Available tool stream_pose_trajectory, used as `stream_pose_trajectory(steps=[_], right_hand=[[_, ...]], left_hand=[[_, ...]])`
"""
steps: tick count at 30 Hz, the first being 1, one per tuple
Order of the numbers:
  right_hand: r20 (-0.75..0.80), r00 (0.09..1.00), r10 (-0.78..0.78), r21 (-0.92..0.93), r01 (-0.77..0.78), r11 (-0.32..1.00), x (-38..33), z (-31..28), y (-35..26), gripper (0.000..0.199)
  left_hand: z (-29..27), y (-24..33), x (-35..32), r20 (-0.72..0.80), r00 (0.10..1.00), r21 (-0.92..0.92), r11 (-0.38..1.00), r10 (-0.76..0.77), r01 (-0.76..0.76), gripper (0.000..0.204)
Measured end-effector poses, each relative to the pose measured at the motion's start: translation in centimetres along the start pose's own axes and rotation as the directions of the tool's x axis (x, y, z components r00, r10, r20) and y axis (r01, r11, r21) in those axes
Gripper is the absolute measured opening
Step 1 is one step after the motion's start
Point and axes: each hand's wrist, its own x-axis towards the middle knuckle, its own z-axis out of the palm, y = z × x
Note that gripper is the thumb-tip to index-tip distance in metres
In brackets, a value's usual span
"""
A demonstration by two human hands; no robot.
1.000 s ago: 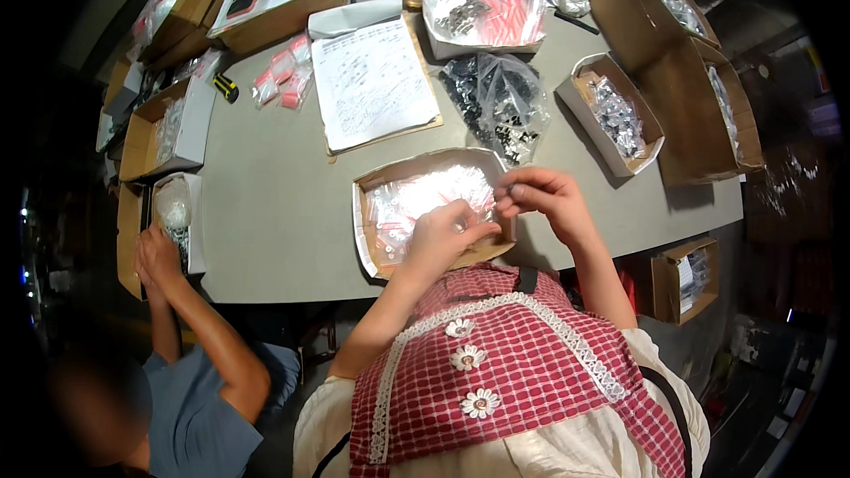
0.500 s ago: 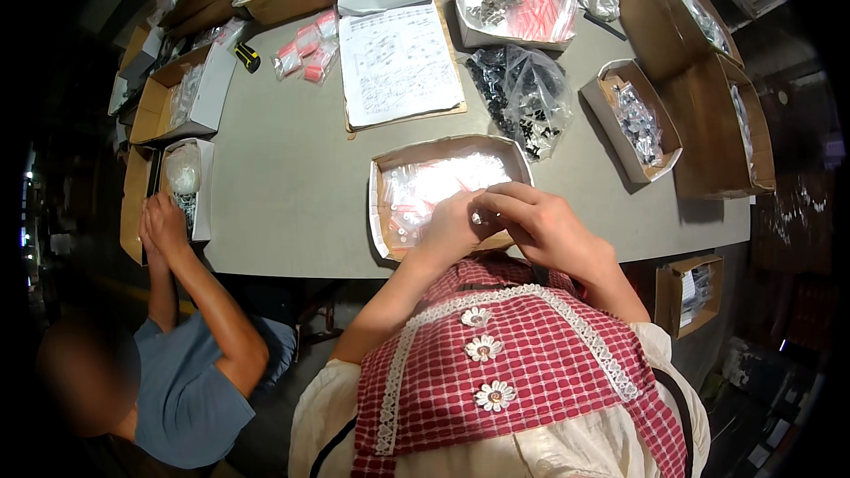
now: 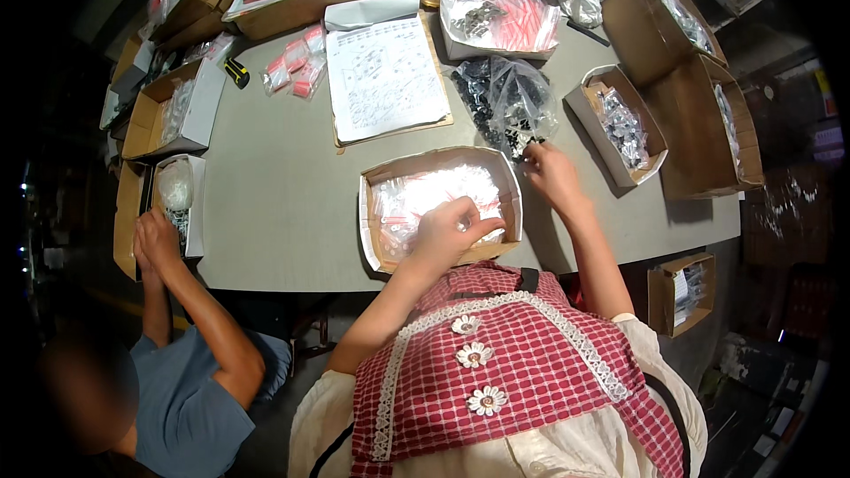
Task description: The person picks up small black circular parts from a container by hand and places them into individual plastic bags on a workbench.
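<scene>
A shallow cardboard box [image 3: 367,212] sits in front of me, full of small clear zip bags with red edges. Over its near part is my left hand [image 3: 443,232], thumb and fingers curled together; what lies between them is too small and bright to make out. Right of the box, a clear plastic bag [image 3: 522,97] of small black parts lies on the table. My right hand [image 3: 555,179] is at the near end of this bag, fingertips pinched among the black parts. Whatever they grip is hidden.
A clipboard with a paper sheet [image 3: 385,80] lies beyond the box. Behind the bag stands a box of red-edged bags [image 3: 500,49]. Cardboard boxes of parts [image 3: 611,146] line the right. At left, a co-worker's hands [image 3: 158,239] are at a white box [image 3: 197,212].
My hands were together over the box, with a small shiny item between them. The right has moved away to the bag of black parts, while the left stays over the box.
</scene>
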Motion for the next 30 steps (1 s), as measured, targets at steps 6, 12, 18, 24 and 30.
stream_pose_trajectory(steps=[6, 12, 18, 24, 30], right_hand=[[-0.027, 0.999, -0.02, 0.053, 0.022, 0.998, -1.3, 1.0, 0.1, 0.012], [-0.103, 0.995, -0.005, 0.121, 0.017, 0.992, -2.4, 1.4, 1.8, 0.014], [-0.195, 0.976, -0.103, 0.018, 0.108, 0.994, -3.5, 1.2, 1.5, 0.013], [-0.179, 0.976, 0.121, 0.347, -0.052, 0.936, -3.6, 1.8, 2.0, 0.014], [-0.145, 0.985, -0.095, 0.711, 0.171, 0.682, -6.1, -3.7, -7.1, 0.021]], left_hand=[[0.0, -0.7, -0.1, 0.0, 1.0, 0.03, 0.999, 0.026, -0.026, 0.033], [0.1, -0.6, 0.0, -0.01, 1.0, 0.028, 0.999, 0.018, -0.018, 0.03], [0.1, -0.4, -0.1, 0.007, 1.0, 0.005, 1.0, -0.006, 0.006, 0.031], [0.1, -0.2, -0.2, 0.002, 1.0, 0.02, 0.999, 0.03, -0.03, 0.031], [-0.1, 0.3, -0.4, 0.053, 0.999, 0.008, 1.0, -0.011, 0.01, 0.029]])
